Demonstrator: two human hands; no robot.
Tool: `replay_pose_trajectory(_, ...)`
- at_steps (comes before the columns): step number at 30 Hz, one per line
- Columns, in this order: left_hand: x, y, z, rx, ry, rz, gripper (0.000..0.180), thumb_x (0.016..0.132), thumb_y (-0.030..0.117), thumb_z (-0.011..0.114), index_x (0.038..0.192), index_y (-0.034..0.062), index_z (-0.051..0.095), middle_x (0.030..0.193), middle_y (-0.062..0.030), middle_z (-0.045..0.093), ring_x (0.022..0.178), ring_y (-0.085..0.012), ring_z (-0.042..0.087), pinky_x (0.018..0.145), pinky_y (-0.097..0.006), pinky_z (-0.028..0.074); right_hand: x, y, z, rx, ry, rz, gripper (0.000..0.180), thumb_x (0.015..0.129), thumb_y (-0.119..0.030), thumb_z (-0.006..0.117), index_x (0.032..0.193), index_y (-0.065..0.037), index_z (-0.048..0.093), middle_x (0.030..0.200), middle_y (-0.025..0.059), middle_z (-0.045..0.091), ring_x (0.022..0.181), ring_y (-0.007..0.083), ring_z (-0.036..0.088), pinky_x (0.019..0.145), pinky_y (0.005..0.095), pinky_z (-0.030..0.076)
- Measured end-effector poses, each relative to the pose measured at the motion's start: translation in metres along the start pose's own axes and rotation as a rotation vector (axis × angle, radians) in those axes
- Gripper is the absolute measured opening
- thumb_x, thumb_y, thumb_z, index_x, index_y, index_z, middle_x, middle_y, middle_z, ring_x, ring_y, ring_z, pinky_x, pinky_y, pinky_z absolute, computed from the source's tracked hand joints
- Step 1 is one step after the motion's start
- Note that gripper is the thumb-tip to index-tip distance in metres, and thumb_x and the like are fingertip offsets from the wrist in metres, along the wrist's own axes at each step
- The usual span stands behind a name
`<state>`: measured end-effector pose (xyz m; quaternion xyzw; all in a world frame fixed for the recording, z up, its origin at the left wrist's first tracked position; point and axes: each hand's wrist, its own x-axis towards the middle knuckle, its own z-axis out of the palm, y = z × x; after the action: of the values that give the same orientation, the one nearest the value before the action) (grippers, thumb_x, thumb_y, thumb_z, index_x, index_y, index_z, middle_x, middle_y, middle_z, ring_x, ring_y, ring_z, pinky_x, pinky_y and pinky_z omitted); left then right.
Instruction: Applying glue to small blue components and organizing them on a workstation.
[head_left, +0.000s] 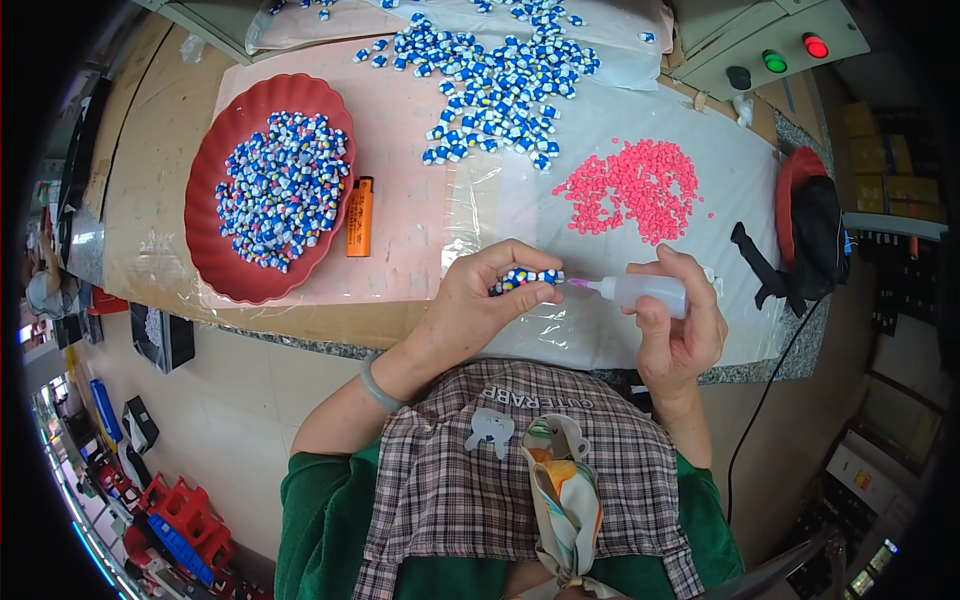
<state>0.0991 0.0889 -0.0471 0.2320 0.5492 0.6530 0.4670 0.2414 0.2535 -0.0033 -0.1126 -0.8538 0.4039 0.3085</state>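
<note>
My left hand (pixel 487 296) is closed around a handful of small blue-and-white pieces (pixel 527 278), held above the near edge of the table. My right hand (pixel 682 322) grips a small translucent squeeze bottle (pixel 648 291). Its pink nozzle tip (pixel 579 284) points left and touches the end of the pieces in my left hand. A heap of loose blue-and-white pieces (pixel 497 84) lies on clear plastic at the back of the table. A pile of small pink beads (pixel 632 187) lies to its right.
A red dish (pixel 209 262) at the left holds many more blue-and-white pieces. An orange lighter (pixel 359 216) lies beside it. A grey control box (pixel 775 45) with green and red buttons stands at the back right. A black pouch (pixel 812 245) rests on the right edge.
</note>
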Motion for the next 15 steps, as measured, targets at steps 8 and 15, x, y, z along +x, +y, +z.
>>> replay_pose_trajectory(8, 0.0007, 0.0006, 0.0004, 0.01, -0.008, -0.022, 0.024, 0.09, 0.005, 0.065, 0.112, -0.0024, 0.061, 0.104, -0.0097, 0.066, 0.096, -0.0159, 0.066, 0.086, -0.027, 0.053, 0.0041, -0.0054, 0.0011, -0.038, -0.03, -0.032, 0.041, 0.083, -0.012, 0.074, 0.117, 0.005, 0.057, 0.091, 0.0184, 0.067, 0.077, 0.0244, 0.068, 0.065, 0.0304, 0.054)
replay_pose_trajectory(15, 0.0007, -0.0014, 0.0002, -0.051, -0.005, -0.011, 0.022, 0.091, 0.001, 0.062, 0.113, -0.001, 0.061, 0.102, -0.0087, 0.067, 0.094, -0.0121, 0.066, 0.079, -0.022, 0.052, 0.0055, 0.0013, -0.0013, -0.063, -0.053, -0.096, 0.036, 0.092, -0.014, 0.063, 0.12, 0.006, 0.053, 0.09, 0.0193, 0.066, 0.063, 0.0177, 0.063, 0.056, 0.0258, 0.05)
